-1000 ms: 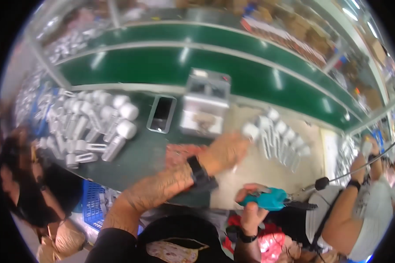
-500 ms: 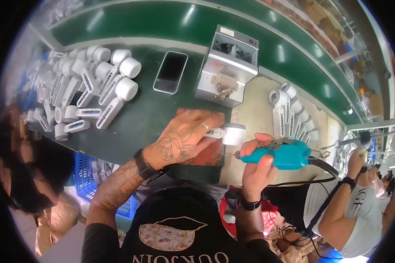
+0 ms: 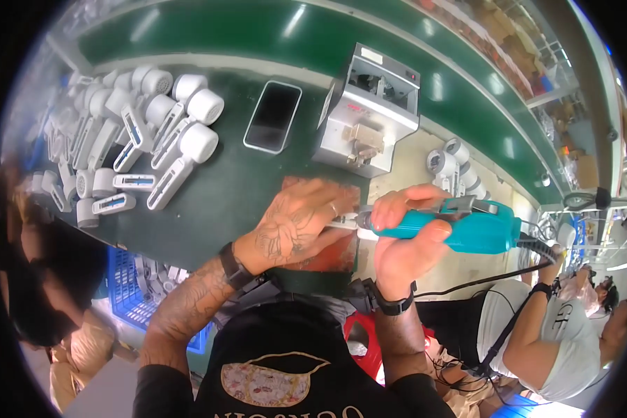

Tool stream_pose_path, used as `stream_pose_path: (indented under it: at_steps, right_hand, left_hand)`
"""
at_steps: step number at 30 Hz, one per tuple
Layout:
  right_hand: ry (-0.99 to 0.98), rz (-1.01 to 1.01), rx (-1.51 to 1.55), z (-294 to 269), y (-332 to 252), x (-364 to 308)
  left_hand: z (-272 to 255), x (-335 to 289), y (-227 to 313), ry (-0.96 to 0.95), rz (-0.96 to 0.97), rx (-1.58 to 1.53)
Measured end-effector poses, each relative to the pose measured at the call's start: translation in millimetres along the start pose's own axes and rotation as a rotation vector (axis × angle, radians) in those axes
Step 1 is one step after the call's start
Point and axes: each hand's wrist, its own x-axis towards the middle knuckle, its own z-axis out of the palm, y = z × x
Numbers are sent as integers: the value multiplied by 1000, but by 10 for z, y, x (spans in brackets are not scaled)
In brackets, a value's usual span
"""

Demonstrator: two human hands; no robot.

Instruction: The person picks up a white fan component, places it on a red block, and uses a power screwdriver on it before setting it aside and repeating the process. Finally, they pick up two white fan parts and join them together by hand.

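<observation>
Over a reddish-brown mat [image 3: 338, 259] on the bench, my left hand [image 3: 292, 221] is closed on a white round-headed piece [image 3: 367, 235] with a slotted handle, like a small handheld fan. Most of the piece is hidden by my fingers and the tool. A teal electric screwdriver [image 3: 484, 230] lies across my right hand [image 3: 405, 254], its fingers wrapped round the front end. Its tip points left, right at the piece beside my left fingers; whether it touches cannot be made out.
A grey screw feeder [image 3: 348, 132] stands beyond my hands, with a phone [image 3: 273, 117] to its left. Similar white pieces [image 3: 198, 143] are heaped at the left; more pieces [image 3: 453, 164] lie at the right. A blue basket [image 3: 127, 296] sits below the bench. Another person [image 3: 561, 341] works at right.
My right hand has brought the screwdriver left and up, so its tip now meets the piece in view. The left hand stays at the mat, still holding the piece.
</observation>
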Motion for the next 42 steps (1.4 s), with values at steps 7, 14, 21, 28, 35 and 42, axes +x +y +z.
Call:
stream_pose_path:
  at_steps: [7,14,21,28,35,42]
  right_hand:
    - [-96,32,-40,73,83,80]
    - [-126,7,-31,47,111,73]
    - [-144,-20,-51,21,115,115]
    - [-222,-41,-22,-29,186,135]
    - [-219,-43,12,-52,190,116]
    - [-260,-53,61,-81,202,117]
  left_hand:
    - [13,-53,-83,-79,-46,-31]
    - [8,-77,-84,-60,-76,-56]
    - [30,-61,-94,-48,-13,-49]
    - [46,-25,-102,23,3,-137]
    - [43,-32,-93,-28,-63,-209]
    - [7,18,33,-20,-187,-131]
